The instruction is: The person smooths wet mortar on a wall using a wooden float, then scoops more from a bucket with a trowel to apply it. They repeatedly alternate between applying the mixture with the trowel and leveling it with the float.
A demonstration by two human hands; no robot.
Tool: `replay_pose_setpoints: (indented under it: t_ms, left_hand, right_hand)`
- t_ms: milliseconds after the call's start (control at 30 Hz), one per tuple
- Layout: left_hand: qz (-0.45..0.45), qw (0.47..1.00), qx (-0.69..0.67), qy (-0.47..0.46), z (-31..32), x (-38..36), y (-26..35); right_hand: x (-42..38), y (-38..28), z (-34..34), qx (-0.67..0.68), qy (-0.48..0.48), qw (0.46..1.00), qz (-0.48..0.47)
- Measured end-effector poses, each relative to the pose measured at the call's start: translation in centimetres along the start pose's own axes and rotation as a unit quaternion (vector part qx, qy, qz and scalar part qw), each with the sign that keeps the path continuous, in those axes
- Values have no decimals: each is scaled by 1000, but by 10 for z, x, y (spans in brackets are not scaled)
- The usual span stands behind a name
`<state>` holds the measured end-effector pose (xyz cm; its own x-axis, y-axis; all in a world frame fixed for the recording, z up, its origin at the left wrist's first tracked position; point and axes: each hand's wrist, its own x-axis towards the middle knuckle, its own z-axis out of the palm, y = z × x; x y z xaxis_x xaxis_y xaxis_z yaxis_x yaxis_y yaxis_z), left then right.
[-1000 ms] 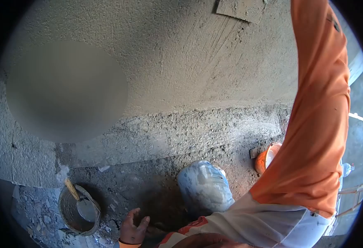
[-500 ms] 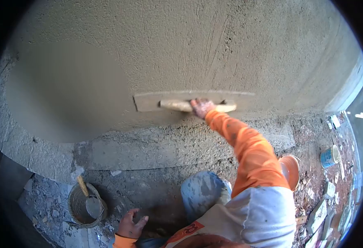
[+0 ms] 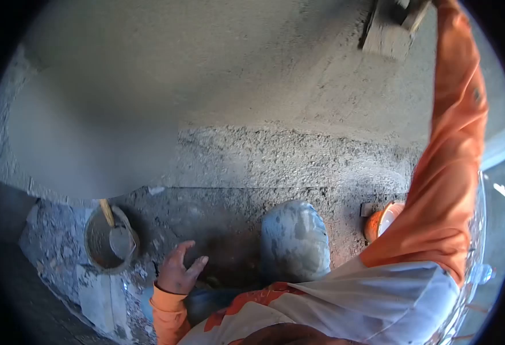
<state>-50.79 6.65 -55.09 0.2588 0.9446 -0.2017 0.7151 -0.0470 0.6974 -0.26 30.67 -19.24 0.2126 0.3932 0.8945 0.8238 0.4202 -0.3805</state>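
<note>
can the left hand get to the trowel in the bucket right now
Probably yes. The left hand hangs open and empty, just right of the bucket, and the trowel handle sticks up above the rim with nothing between them.

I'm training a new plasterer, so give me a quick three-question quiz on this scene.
1. True or false: the trowel lies flat on the ground.
2. Which hand presses the float to the wall? A left, B right.
3. What orange thing sits by the right sleeve?

Key: 1 false, it stands in the bucket. 2 B, the right hand; the left hand is open, low. 3 An orange bowl.
</note>
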Motion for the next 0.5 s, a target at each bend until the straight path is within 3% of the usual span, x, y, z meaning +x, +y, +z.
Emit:
replay_pose_setpoints:
  t_ms: [33, 67, 100, 133, 167, 200, 233, 300, 367, 433, 467, 500]
  left_hand:
    - [-11, 1000, -6, 4, 3, -2, 2]
    - [5, 1000, 11, -10, 6, -5, 4]
    - [23, 999, 32, -24, 6, -7, 5]
    - [12, 999, 31, -19, 6, -10, 8]
    - [6, 999, 33, -28, 5, -15, 10]
    - [-1, 999, 34, -38, 5, -21, 12]
    - [-14, 999, 29, -32, 5, -27, 15]
    - [-14, 998, 57, -8, 3, -35, 16]
    - [-36, 997, 59, 14, -7, -49, 11]
    - [-32, 990, 4, 134, -33, -69, 4]
    - [-97, 964, -161, 186, -49, -78, -10]
    - [-151, 905, -322, 232, -66, -88, -31]
  right_hand:
    - [-41, -9, 26, -12, -2, 999, -34]
    - [-42, 50, 61, -105, 68, 961, -246]
    - [-106, -4, 80, -186, -21, 982, -3]
    - [-150, -29, 97, -194, -137, 970, 57]
    - [-191, -32, 119, -243, -183, 952, 25]
    - [-226, 6, 159, -266, -208, 940, -51]
    - [-262, 17, 183, -251, -303, 919, -37]
    - [-347, 50, 222, -210, -393, 888, -108]
    - [-414, 55, 228, -221, -509, 824, -114]
    - [-470, 53, 218, -143, -558, 802, -160]
    - [-487, 45, 213, -130, -616, 765, -137]
    - [-508, 45, 210, -122, -650, 741, -117]
